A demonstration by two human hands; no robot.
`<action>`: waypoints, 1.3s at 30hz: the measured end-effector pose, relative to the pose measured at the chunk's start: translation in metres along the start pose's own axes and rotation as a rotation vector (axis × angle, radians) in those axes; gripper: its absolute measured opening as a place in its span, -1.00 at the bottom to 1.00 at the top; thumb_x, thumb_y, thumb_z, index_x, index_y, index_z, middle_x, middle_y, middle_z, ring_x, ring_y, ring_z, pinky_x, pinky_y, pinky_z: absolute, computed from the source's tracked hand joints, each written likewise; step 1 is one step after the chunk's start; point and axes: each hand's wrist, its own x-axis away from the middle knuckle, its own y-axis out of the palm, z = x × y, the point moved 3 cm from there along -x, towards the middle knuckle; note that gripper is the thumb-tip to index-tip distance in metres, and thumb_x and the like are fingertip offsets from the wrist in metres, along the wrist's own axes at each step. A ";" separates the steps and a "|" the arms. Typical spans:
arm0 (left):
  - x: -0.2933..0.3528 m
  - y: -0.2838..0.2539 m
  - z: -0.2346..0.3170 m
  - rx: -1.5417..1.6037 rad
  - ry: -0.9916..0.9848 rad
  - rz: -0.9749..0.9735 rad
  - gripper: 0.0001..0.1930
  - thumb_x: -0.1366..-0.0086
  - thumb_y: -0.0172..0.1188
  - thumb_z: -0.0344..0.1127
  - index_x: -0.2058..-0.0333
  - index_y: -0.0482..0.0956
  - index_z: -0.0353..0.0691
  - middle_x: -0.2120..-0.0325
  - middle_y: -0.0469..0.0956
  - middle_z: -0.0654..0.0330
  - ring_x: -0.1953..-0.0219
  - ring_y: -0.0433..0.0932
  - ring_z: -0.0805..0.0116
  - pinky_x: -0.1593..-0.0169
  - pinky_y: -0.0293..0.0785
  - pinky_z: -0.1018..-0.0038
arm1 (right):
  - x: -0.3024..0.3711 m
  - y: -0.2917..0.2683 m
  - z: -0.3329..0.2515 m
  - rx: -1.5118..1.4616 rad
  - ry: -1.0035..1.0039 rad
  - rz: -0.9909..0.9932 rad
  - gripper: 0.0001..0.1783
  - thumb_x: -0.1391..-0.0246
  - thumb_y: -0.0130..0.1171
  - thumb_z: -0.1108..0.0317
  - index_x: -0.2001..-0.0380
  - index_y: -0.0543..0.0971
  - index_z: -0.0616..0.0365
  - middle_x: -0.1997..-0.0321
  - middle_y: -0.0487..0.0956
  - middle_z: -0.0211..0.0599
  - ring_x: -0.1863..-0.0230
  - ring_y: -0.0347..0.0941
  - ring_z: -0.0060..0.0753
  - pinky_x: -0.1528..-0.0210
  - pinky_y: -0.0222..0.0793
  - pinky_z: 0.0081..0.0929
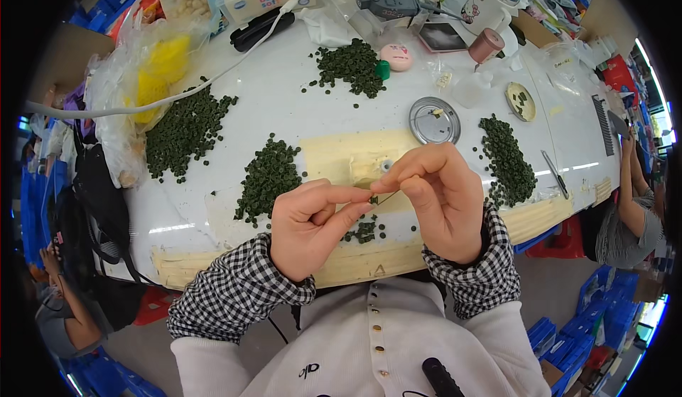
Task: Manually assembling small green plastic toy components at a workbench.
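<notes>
My left hand (312,223) is closed in a pinch on a small dark green piece (374,199) in front of my body. Close against it, my right hand (446,202) pinches a thin brownish stick-like thing (389,197) that slants down toward the green piece; its exact kind is too small to tell. Beneath the hands lies a small group of green pieces (364,232). Beyond the fingertips is a pale yellowish block (362,164) on a yellow sheet (323,154), partly hidden by my hands.
Heaps of small dark green pieces lie at left (186,131), left of centre (268,177), back (349,67) and right (508,162). A round metal lid (435,120), a yellowish dish (521,101) and a pen-like tool (555,172) lie rightward. A white cable (206,84) crosses the table. Other people sit at both sides.
</notes>
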 end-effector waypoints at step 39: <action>0.001 -0.004 0.003 0.048 -0.003 0.084 -0.79 -0.10 0.30 -0.53 0.25 0.66 -0.21 0.74 0.07 0.45 0.66 0.07 0.65 0.55 0.03 0.63 | 0.015 0.003 -0.025 0.449 -0.018 -0.113 -0.68 0.05 0.21 0.59 0.14 0.58 0.27 0.35 0.51 -0.20 0.39 0.40 -0.27 0.35 0.33 -0.46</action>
